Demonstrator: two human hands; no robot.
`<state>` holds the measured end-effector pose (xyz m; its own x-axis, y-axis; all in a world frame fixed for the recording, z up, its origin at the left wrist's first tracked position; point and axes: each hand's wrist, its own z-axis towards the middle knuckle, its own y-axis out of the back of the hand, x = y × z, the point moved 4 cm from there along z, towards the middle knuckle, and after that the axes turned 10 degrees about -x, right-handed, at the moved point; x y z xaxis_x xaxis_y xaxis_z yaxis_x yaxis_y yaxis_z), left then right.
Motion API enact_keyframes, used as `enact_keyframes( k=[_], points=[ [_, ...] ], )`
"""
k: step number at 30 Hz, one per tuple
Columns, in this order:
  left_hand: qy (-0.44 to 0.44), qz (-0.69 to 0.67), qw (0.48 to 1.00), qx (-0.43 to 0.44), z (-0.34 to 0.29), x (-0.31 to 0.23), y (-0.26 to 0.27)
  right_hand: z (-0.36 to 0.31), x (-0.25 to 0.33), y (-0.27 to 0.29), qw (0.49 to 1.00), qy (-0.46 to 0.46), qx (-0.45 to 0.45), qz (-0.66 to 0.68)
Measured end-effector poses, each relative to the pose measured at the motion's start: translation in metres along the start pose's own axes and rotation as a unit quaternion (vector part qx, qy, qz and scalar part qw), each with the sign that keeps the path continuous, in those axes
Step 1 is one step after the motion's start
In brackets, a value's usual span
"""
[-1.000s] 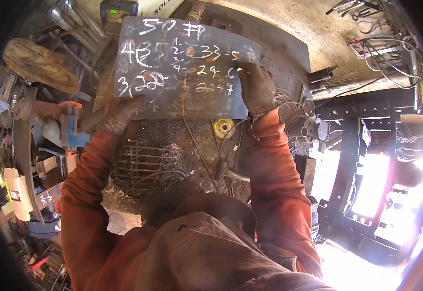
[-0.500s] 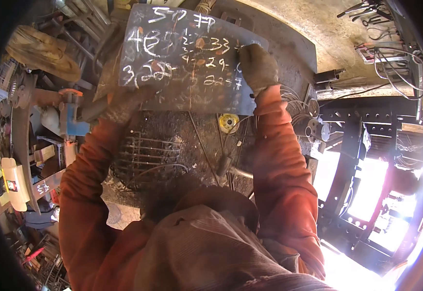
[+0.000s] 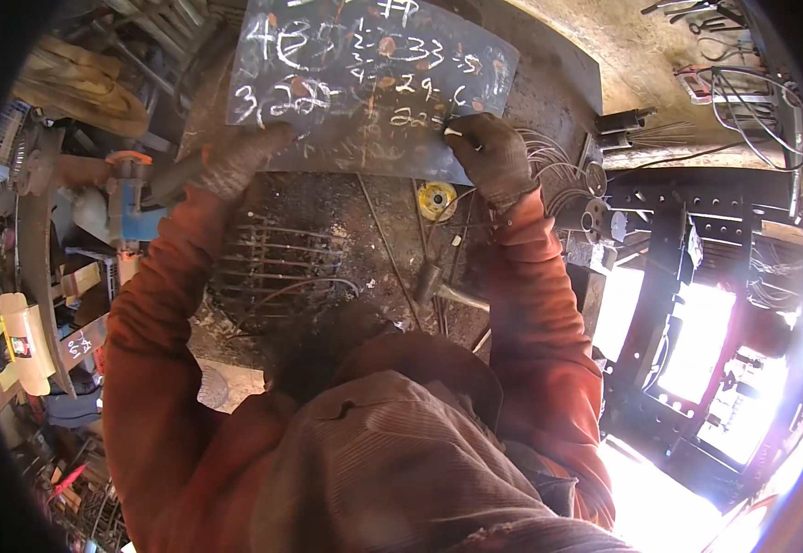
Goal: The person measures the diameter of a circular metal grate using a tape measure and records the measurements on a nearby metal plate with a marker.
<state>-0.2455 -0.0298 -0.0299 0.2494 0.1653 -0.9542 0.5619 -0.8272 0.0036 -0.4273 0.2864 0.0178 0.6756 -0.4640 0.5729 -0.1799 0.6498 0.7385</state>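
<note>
A dark metal sheet (image 3: 355, 138) lies in front of me, covered with white chalk marks. My gloved right hand (image 3: 496, 157) is closed around a short white piece of chalk (image 3: 454, 132), its tip at the lower right of the sheet by the lowest row of writing. At the sheet's lower left edge rests my gloved left hand (image 3: 246, 155), fingers stretched out over the metal. Both sleeves are orange. The brown cap on my head covers the lower middle of the view.
Nearer me on the dark work surface are a hammer (image 3: 433, 284), a yellow disc (image 3: 436, 200) and a grid of metal rods (image 3: 281, 263). Coiled wire (image 3: 558, 166) sits to the right. A blue and orange vise-like tool (image 3: 134, 207) stands left. Pliers (image 3: 724, 46) lie far right.
My right hand has moved down the sheet, uncovering chalk marks at its right side. The left hand stays at the lower left edge. The whole scene has shifted upward in view.
</note>
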Motion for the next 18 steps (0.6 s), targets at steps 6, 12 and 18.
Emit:
enact_keyframes(
  k=[6, 12, 18],
  points=[
    [-0.037, 0.031, 0.999, 0.007, 0.006, 0.011, 0.007, 0.006, 0.005, -0.010, 0.991, 0.060, 0.030, -0.118],
    [-0.083, 0.002, 0.996, -0.013, -0.004, -0.014, -0.010, 0.007, -0.013, 0.036, 0.955, -0.258, -0.014, 0.143],
    [-0.132, 0.028, 0.991, -0.009, -0.002, -0.019, -0.004, 0.014, 0.080, 0.096, 0.977, -0.153, -0.125, 0.083]
  ],
)
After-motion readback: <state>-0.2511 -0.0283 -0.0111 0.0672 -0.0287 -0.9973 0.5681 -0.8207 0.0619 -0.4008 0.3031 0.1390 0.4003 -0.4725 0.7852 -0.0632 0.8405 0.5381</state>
